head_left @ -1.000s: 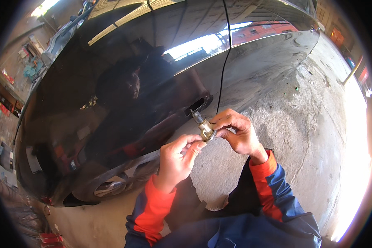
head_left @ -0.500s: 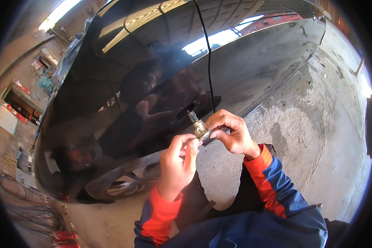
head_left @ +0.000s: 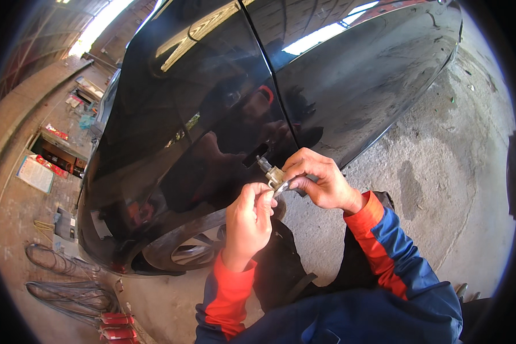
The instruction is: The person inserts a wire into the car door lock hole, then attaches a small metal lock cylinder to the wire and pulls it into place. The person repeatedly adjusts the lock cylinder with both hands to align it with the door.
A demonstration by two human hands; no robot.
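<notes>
Glossy black car body panel point(head_left: 137, 143), smooth, curved, mirror-like w/ reflections; thin dark seam point(head_left: 268, 63) runs down it, dark rectangular slot point(head_left: 255, 155) cut in near hands. Floor = rough grey concrete point(head_left: 407, 166), patchy texture. Silver-spoked wheel point(head_left: 192, 250) w/ dark tyre lower L, tyre partly behind bare L hand point(head_left: 248, 221). Coiled dark cables point(head_left: 69, 295) + red boxy items point(head_left: 118, 332) on floor, far L. Orange-and-navy fabric sleeves point(head_left: 372, 229) on both arms. Small gold-and-grey cylindrical part point(head_left: 274, 175), metallic-looking w/ narrow grey tip, is btwn both hands, tilted, tip up-L toward slot; can't tell if touching panel. L fingers pinch its lower end; bare R hand point(head_left: 318, 179) grips its side, thumb & index, hiding some of it.
</notes>
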